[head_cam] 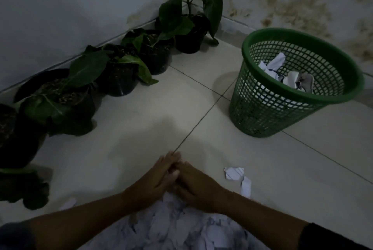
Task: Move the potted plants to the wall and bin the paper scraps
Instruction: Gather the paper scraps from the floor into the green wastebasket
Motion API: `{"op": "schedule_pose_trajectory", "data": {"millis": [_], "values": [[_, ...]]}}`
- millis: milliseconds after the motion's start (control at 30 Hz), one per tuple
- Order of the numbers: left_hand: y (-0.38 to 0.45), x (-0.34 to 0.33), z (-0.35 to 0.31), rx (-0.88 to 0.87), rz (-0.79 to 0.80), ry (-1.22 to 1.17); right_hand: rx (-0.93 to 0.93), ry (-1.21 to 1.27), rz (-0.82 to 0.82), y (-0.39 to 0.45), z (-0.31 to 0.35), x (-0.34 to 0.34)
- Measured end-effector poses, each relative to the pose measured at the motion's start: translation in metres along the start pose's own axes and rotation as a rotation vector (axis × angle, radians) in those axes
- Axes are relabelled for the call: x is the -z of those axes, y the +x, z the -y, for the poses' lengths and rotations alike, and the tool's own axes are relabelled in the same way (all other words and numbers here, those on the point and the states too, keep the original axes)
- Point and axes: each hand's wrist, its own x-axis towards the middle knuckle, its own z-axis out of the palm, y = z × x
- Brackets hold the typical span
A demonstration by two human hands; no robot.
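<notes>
Several potted plants (119, 72) in black pots stand in a row along the left wall, the tallest one (191, 25) in the corner. A green mesh bin (252, 116) sits at the right with crumpled paper (272, 66) inside. A pile of torn paper scraps (177, 225) lies on the floor at the bottom centre. My left hand (155, 179) and my right hand (197, 185) lie flat on the far edge of that pile, fingertips touching each other, cupped around the scraps. A loose lined scrap (235, 173) lies just right of my right hand.
The floor is pale tile with dark grout lines (201, 116). The wall behind the bin is stained. Another leafy plant (26, 189) lies at the lower left edge. A small scrap (67, 203) sits left of my left forearm.
</notes>
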Motion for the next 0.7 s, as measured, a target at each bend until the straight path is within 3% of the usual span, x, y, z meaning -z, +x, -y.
{"op": "schedule_pose_trajectory", "data": {"millis": [67,200,333,533,700], "values": [[-0.01,-0.002,-0.003,-0.035,0.046,-0.039,-0.058,0.024,-0.023,-0.021,0.001,0.015],[-0.022,0.012,0.014,-0.223,-0.082,0.245,-0.199,-0.102,-0.269,-0.065,-0.02,0.051],[-0.027,-0.001,0.019,-0.248,-0.03,0.353,-0.472,-0.188,-0.262,-0.104,-0.047,0.045],[-0.02,-0.054,-0.003,-0.238,0.002,0.444,-0.289,-0.035,-0.235,-0.101,-0.011,-0.003],[-0.015,-0.08,-0.01,-0.282,-0.143,0.613,-0.218,-0.155,-0.429,-0.096,-0.008,-0.033]]}}
